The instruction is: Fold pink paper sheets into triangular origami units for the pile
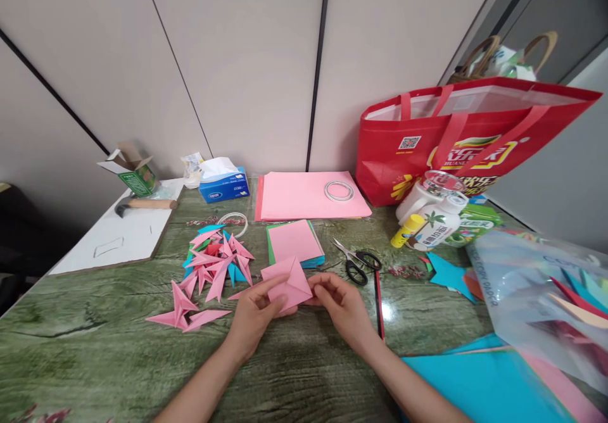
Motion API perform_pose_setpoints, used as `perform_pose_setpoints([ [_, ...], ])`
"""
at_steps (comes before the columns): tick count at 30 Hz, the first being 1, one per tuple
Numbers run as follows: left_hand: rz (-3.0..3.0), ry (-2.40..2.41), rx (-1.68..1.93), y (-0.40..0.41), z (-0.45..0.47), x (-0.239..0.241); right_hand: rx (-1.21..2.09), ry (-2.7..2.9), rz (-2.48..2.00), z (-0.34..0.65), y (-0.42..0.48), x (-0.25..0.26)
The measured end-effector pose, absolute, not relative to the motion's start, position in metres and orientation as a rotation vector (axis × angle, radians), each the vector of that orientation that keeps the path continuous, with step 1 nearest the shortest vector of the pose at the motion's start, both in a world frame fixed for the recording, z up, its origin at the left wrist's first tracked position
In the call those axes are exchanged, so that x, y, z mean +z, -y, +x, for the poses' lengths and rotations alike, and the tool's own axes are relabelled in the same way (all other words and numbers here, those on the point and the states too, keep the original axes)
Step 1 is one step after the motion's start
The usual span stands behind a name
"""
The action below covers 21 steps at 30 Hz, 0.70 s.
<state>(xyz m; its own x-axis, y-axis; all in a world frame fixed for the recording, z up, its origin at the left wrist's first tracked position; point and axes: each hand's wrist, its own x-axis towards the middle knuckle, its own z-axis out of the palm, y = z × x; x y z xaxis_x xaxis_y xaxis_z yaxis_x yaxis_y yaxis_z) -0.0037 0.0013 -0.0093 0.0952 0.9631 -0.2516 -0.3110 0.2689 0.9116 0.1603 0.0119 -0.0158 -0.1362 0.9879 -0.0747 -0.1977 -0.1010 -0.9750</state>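
Observation:
A folded pink paper square (297,284) with crossing crease lines is held up above the table's front middle. My left hand (259,312) grips its left side, thumb on top and fingers beneath. At its right corner, my right hand (339,299) pinches the edge between thumb and fingers. Just behind lies a stack of small square papers (294,240), pink on top with green and blue below. To the left is a heap of folded paper pieces (218,258), mostly pink with some blue and green. A separate pink folded piece (183,312) lies nearer to me.
Black-handled scissors (356,265) and a red-black pencil (379,303) lie right of my hands. Behind are large pink sheets (304,195) with a tape roll, and a blue tissue box (223,185). A red bag (380,151), white bottle (439,220) and glue stick (407,230) stand at right.

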Motion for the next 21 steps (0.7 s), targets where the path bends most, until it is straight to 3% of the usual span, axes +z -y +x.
perform_pose_setpoints([
  [7, 0.931, -1.024, 1.061, 0.002, 0.003, -0.001, 1.356, 1.243, -1.072, 0.16, -0.012, -0.018],
  [11, 0.992, -1.088, 1.184, 0.0, 0.002, -0.002, 1.062, 1.28, -1.163, 0.164, -0.011, -0.014],
  [16, 0.898, -1.059, 1.005, 0.001, 0.002, -0.005, 0.565, 1.477, -1.091, 0.17, -0.008, -0.009],
  [21, 0.741, -0.79, 0.993, 0.001, 0.001, -0.001, 0.395, 1.796, -0.854, 0.166, -0.004, -0.013],
])
